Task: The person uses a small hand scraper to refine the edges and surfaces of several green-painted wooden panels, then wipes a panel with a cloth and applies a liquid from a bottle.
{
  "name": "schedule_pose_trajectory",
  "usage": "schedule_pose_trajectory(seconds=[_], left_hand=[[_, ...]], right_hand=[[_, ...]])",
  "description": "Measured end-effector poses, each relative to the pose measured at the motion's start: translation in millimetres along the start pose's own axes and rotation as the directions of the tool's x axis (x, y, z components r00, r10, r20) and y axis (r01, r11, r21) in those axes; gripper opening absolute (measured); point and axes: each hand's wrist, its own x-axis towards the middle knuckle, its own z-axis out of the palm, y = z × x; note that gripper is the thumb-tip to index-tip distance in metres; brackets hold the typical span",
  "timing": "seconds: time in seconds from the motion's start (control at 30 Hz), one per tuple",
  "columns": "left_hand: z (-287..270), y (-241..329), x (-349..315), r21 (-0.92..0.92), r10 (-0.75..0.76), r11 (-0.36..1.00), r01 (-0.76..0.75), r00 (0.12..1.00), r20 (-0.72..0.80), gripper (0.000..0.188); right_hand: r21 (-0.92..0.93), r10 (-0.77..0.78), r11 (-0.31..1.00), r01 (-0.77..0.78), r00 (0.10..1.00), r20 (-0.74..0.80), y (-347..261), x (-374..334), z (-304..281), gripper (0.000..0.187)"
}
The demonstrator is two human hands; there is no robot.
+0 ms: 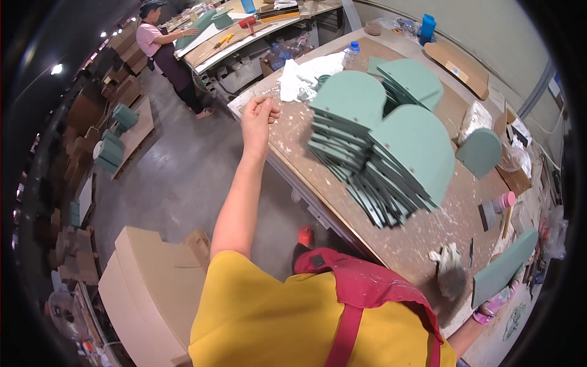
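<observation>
My left hand [260, 118] is bare and raised by the table's left edge, its fingers curled in toward the thumb; nothing shows in them. In a patterned glove, my right hand [498, 301] grips a green rounded panel [506, 269] by its lower edge, at the right end of the table. Stacks of similar green panels [416, 144] with rounded tops stand in the middle of the worktable [306, 131]. One single green panel [480, 153] leans by a white bundle to their right.
A white cloth [312, 74] and a clear bottle [351, 52] lie beyond the stacks. Near the right hand are a crumpled glove [450, 272] and a pink-capped bottle [504, 202]. Cardboard boxes [150, 287] stand at left. Another person [162, 49] works at a far bench.
</observation>
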Motion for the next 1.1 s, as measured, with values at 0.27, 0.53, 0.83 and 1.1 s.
schedule_pose_trajectory(seconds=[0.27, 0.53, 0.83, 1.1], left_hand=[[-2.5, -120.3, 152.3, 0.696, -0.129, 0.711, -0.099, 0.955, 0.268, 0.028], [-9.1, -223.5, 205.6, 0.782, -0.207, 0.595, -0.185, 0.905, 0.371, 0.033], [0.1, -207.8, 195.1, 0.779, -0.207, 0.361, -0.513, 0.771, 0.603, 0.045], [13.5, -130.3, 211.6, 0.367, -0.114, 0.928, -0.056, 0.898, 0.426, 0.038]], right_hand=[[0.077, -0.066, 0.990, 0.122, 0.857, -0.511, 25.4, 31.1, 155.7, 0.034], [-0.339, -0.241, 0.939, 0.048, 0.797, -0.554, 58.7, 15.8, 269.4, 0.028], [-0.521, -0.346, 0.845, 0.123, 0.868, -0.356, 74.2, -36.4, 229.0, 0.028], [-0.251, -0.197, 0.968, 0.001, 0.620, -0.759, 73.0, -77.7, 210.8, 0.033]])
